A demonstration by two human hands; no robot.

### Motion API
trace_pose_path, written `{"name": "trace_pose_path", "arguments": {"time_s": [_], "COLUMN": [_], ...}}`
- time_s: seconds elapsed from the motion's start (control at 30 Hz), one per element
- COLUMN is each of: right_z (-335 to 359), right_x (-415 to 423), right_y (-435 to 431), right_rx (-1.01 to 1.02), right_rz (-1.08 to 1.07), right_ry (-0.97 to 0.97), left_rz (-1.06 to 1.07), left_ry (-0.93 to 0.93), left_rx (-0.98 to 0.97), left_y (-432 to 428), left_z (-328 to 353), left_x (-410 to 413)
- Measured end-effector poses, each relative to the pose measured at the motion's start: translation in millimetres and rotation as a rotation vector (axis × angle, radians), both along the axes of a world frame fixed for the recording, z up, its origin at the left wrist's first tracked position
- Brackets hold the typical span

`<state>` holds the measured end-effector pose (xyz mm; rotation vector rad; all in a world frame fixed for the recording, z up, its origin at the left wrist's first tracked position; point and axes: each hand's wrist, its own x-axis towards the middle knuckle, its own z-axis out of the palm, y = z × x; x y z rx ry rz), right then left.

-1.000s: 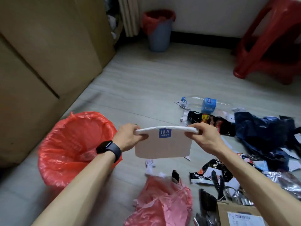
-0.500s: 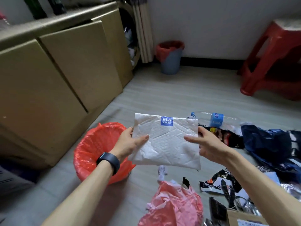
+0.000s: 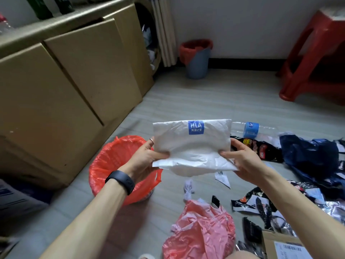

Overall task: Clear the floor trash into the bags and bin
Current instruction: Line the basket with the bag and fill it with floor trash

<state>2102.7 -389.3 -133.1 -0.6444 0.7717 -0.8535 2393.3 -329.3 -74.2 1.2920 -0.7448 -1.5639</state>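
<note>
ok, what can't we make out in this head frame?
Head view:
- White packet: opaque, contents unseen.
- Red-lined bin: left hand and wrist cover part of its inside.
- Bottle: the packet hides its left end.
- Cardboard box: cut off by the bottom edge; label print too small.

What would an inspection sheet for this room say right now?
Surface: grey floor, littered on the right.
Job's things: white packet held up in both hands; red-lined bin on the floor below the left hand; pink bag crumpled on the floor; blue bin by the far wall.
Clutter: plastic bottle, black wrapper, dark blue bag, cardboard box, paper scrap.
Hands: left hand and right hand each pinch a side of the white packet.
Cables: nothing seen.
Surroundings: cardboard panels on the left; red stool far right.
</note>
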Motion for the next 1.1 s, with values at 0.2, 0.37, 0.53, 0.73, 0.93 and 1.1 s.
{"name": "trace_pose_path", "arguments": {"time_s": [0.2,0.37,0.53,0.73,0.93,1.1], "right_z": [8.3,6.6,-3.6,-9.3,-8.0,-1.3], "right_x": [0.6,16.5,34.2,35.0,46.4,89.9], "right_y": [2.2,-0.4,-0.3,-2.2,-0.8,-0.9], "right_rx": [-0.126,0.029,0.064,-0.075,-0.018,-0.147], "right_rz": [0.276,0.133,0.008,0.181,0.453,0.284], "right_ry": [0.103,-0.051,0.062,0.284,0.227,0.276], "left_rz": [-0.060,0.036,0.036,-0.310,-0.125,0.039], "left_ry": [-0.126,-0.057,0.048,-0.073,-0.553,-0.611], "left_rx": [-0.008,0.051,0.167,0.320,0.242,0.001], "left_y": [-0.3,-5.2,0.5,6.2,6.9,14.3], "left_z": [-5.0,-11.2,-6.5,5.9,-18.5,-25.5], "left_x": [19.4,32.7,39.8,49.6,65.9,84.6]}}
